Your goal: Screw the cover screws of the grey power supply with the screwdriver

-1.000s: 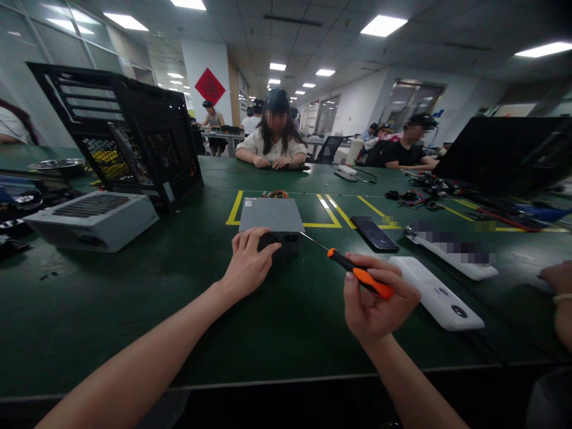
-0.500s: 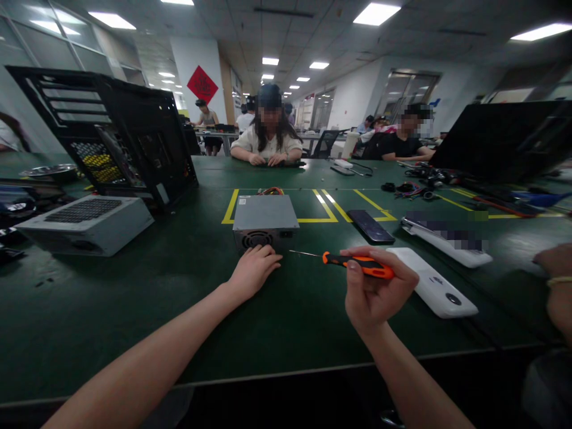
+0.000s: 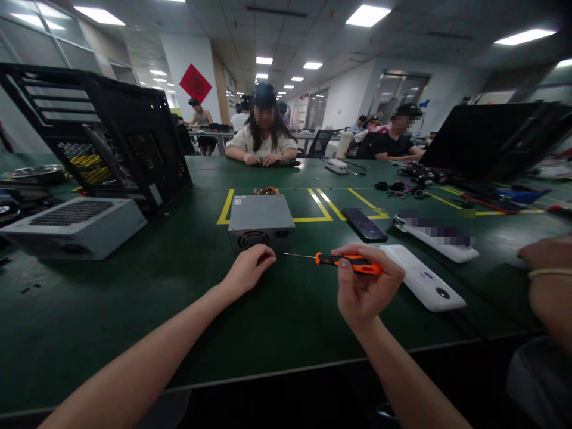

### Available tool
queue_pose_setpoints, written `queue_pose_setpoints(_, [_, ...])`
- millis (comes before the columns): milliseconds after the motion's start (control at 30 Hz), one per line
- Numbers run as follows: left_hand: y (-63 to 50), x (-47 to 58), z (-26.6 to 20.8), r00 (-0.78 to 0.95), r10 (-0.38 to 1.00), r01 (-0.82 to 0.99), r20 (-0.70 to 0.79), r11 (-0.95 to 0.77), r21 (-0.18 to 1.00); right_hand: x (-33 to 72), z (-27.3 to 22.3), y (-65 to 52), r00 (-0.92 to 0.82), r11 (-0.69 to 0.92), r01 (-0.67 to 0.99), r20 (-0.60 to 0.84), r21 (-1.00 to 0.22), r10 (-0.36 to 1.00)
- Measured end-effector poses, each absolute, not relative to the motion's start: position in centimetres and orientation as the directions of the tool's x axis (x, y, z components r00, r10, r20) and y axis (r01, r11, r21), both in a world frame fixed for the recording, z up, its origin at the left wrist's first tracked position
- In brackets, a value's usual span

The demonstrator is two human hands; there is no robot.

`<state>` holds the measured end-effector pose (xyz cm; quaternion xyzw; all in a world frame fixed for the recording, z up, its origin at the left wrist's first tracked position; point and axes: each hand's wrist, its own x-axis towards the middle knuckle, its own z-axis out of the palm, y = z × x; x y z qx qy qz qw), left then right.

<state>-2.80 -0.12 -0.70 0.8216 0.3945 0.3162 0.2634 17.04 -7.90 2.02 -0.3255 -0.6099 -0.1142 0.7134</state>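
A grey metal computer power supply (image 3: 260,211) sits on the green table, its fan grille and socket facing me and its coloured cables behind it. My left hand (image 3: 248,269) is just in front of the fan side, thumb and fingers drawn together. Whatever may be between those fingertips is too small or hidden to make out. In my right hand (image 3: 370,289) is an orange and black screwdriver (image 3: 348,263), held by its handle. Its thin shaft points left, with the tip a short way from my left fingers and apart from the power supply.
Left stand another power supply (image 3: 75,229) and a black computer case (image 3: 129,137). To the right lie a dark phone (image 3: 364,224), a white power bank-like device (image 3: 424,277) and another white device (image 3: 435,238). A person's arm (image 3: 552,292) rests at the right; another person (image 3: 261,134) sits opposite.
My left fingers have curled together from a flatter pose at the power supply's front. The screwdriver stays in my right hand. The whole view has shifted slightly.
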Motion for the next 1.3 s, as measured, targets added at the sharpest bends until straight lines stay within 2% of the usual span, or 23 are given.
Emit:
queue_pose_setpoints(67, [-0.2, -3.1, -0.4, 0.462, 0.859, 0.316, 0.222, -0.393, 0.864, 16.7, 2.2, -8.0, 0.241, 0.760, 0.563, 0.944, -0.325, 0.225])
queue_pose_setpoints(167, [-0.3, -3.3, -0.2, 0.453, 0.878, 0.067, 0.155, -0.207, 0.976, 16.2, 2.4, -8.1, 0.245, 0.776, 0.556, 0.951, -0.296, 0.187])
queue_pose_setpoints(333, [-0.5, -3.2, -0.2, 0.459, 0.888, -0.188, -0.004, 0.102, 0.977, 15.8, 2.4, -8.2, 0.227, 0.796, 0.558, 0.966, -0.235, 0.125])
queue_pose_setpoints(467, [-0.4, -3.0, -0.4, 0.489, 0.868, -0.272, -0.088, 0.247, 0.930, 16.0, 2.2, -8.3, 0.161, 0.794, 0.573, 0.978, -0.203, 0.134])
queue_pose_setpoints(633, [-0.5, -3.0, -0.4, 0.518, 0.851, -0.283, -0.089, 0.268, 0.921, 16.1, 1.9, -8.3, 0.147, 0.789, 0.584, 0.981, -0.191, 0.128])
queue_pose_setpoints(800, [-0.7, -2.8, 0.0, 0.499, 0.860, -0.281, -0.107, 0.277, 0.919, 16.0, 1.8, -8.4, 0.158, 0.824, 0.523, 0.975, -0.215, 0.154])
queue_pose_setpoints(933, [-0.6, -2.8, -0.2, 0.493, 0.864, -0.251, -0.103, 0.254, 0.934, 16.2, 1.8, -8.5, 0.106, 0.825, 0.524, 0.978, -0.210, 0.181])
queue_pose_setpoints(1067, [-0.4, -3.0, -0.6, 0.502, 0.863, -0.193, -0.052, 0.171, 0.966, 16.3, 1.3, -8.3, 0.022, 0.816, 0.552, 0.981, -0.172, 0.192])
queue_pose_setpoints(1300, [-0.6, -3.2, -0.4, 0.432, 0.898, -0.076, 0.090, -0.064, 0.995, 15.8, 0.7, -8.0, -0.094, 0.860, 0.494, 0.974, -0.132, 0.204])
